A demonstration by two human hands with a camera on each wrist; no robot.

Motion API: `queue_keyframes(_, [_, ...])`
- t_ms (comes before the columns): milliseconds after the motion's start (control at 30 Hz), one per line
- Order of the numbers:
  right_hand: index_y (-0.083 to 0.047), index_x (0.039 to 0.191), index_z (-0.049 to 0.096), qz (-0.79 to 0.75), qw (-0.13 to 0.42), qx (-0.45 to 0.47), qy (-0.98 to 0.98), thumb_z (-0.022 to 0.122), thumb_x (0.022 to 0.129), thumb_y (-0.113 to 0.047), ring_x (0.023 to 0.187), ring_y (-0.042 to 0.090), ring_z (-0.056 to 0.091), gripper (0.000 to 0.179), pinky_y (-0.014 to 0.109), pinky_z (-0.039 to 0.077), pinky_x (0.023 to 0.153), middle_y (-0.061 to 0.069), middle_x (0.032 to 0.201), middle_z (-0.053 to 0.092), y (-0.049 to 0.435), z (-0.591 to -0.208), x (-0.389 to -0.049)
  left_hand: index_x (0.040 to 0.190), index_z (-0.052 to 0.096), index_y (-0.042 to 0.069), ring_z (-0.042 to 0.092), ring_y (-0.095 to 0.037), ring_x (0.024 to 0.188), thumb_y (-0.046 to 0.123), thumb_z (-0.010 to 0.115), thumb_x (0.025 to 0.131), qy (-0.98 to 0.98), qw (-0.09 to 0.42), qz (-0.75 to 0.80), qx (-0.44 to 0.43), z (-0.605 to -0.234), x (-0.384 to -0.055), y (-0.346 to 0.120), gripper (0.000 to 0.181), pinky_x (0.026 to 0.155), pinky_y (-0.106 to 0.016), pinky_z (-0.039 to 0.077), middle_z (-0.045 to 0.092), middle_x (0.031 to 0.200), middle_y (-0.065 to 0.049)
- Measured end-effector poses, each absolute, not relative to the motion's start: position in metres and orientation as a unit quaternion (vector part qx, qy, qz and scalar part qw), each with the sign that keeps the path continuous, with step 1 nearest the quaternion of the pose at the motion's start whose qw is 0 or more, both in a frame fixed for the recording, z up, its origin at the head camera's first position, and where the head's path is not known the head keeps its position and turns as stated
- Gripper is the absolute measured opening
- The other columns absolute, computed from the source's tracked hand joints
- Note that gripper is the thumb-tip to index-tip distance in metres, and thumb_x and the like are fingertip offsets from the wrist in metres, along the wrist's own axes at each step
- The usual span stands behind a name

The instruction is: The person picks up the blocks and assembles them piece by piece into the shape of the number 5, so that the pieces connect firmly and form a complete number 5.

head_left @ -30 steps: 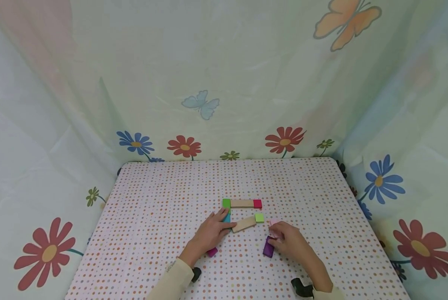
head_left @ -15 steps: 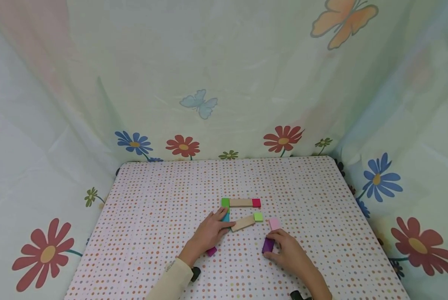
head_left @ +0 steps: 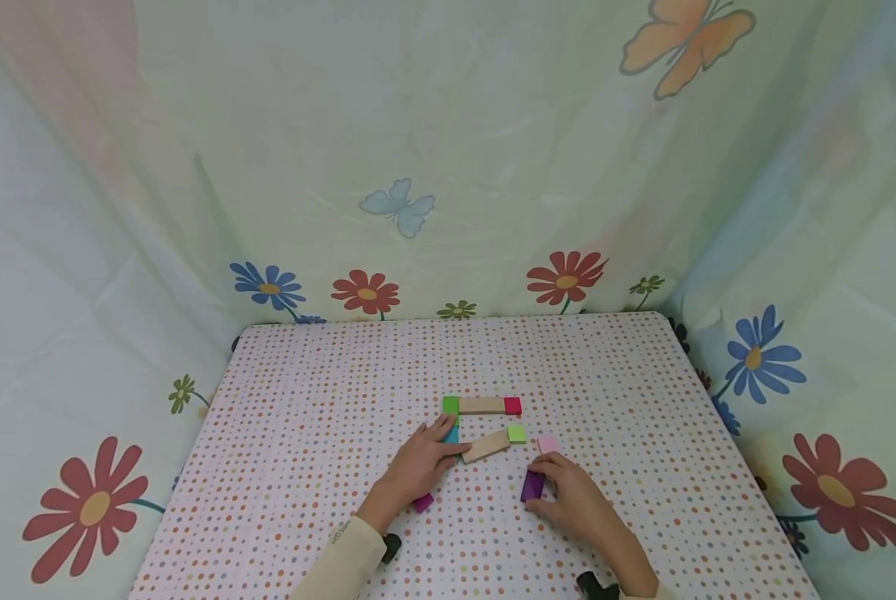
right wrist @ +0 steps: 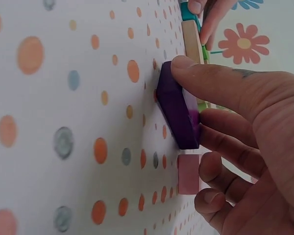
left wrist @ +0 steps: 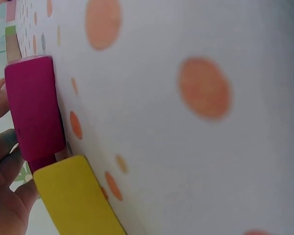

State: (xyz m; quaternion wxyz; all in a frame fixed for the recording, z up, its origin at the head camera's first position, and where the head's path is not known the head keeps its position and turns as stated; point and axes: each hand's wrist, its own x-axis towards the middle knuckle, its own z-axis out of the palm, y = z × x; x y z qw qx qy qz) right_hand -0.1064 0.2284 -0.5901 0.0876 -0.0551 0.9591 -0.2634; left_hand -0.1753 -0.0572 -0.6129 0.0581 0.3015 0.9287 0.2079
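Observation:
My right hand pinches a dark purple block between thumb and fingers, close over the table; the right wrist view shows the thumb on one end of it. Just beyond those fingers lies a pink block. With extended fingers my left hand rests on a teal block, its thumb at the end of a slanted natural wood block. A light green block sits at that plank's far end. Beneath the left wrist are a magenta block and a yellow block, the yellow one hidden in the head view.
Behind the hands, a green block, a wood block and a red block form a row. The table has a dotted cover, and a flowered curtain hangs around its back and sides.
My right hand has left the pink block, taken hold of the purple block and shifted it slightly left and away from me. The left hand stays in place.

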Motion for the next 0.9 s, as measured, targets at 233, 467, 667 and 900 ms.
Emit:
queue_keyframes(233, [-0.007, 0.124, 0.075, -0.258, 0.086, -0.084, 0.959, 0.096, 0.077, -0.028, 0.122, 0.029, 0.068, 0.055, 0.049, 0.057, 0.105, 0.008, 0.13, 0.071, 0.224, -0.587, -0.119, 0.14, 0.071, 0.028, 0.037, -0.034, 0.16, 0.022, 0.067, 0.104, 0.927, 0.05, 0.208, 0.307, -0.612, -0.174, -0.057, 0.036, 0.124, -0.058, 0.04, 0.04, 0.17, -0.015])
queue_keyframes(467, [-0.006, 0.124, 0.075, -0.255, 0.086, -0.096, 0.958, 0.096, 0.077, -0.026, 0.127, 0.032, 0.066, 0.055, 0.051, 0.055, 0.108, 0.011, 0.134, 0.069, 0.221, -0.585, -0.127, 0.141, 0.07, 0.028, 0.037, -0.034, 0.16, 0.023, 0.066, 0.105, 0.928, 0.049, 0.206, 0.308, -0.613, -0.175, -0.057, 0.037, 0.124, -0.058, 0.039, 0.039, 0.171, -0.014])
queue_keyframes(667, [-0.008, 0.122, 0.077, -0.26, 0.088, -0.092, 0.957, 0.097, 0.076, -0.026, 0.119, 0.025, 0.069, 0.053, 0.046, 0.058, 0.102, 0.005, 0.127, 0.071, 0.219, -0.586, -0.134, 0.141, 0.07, 0.028, 0.037, -0.033, 0.16, 0.023, 0.066, 0.105, 0.927, 0.051, 0.205, 0.309, -0.614, -0.176, -0.057, 0.037, 0.124, -0.058, 0.039, 0.039, 0.171, -0.014])
queue_keyframes(900, [-0.011, 0.124, 0.076, -0.264, 0.095, -0.085, 0.956, 0.095, 0.079, -0.027, 0.114, 0.02, 0.068, 0.051, 0.041, 0.059, 0.096, 0.004, 0.128, 0.07, 0.22, -0.581, -0.135, 0.14, 0.071, 0.026, 0.037, -0.035, 0.159, 0.021, 0.067, 0.104, 0.925, 0.049, 0.211, 0.313, -0.612, -0.175, -0.058, 0.037, 0.124, -0.059, 0.04, 0.039, 0.17, -0.016])
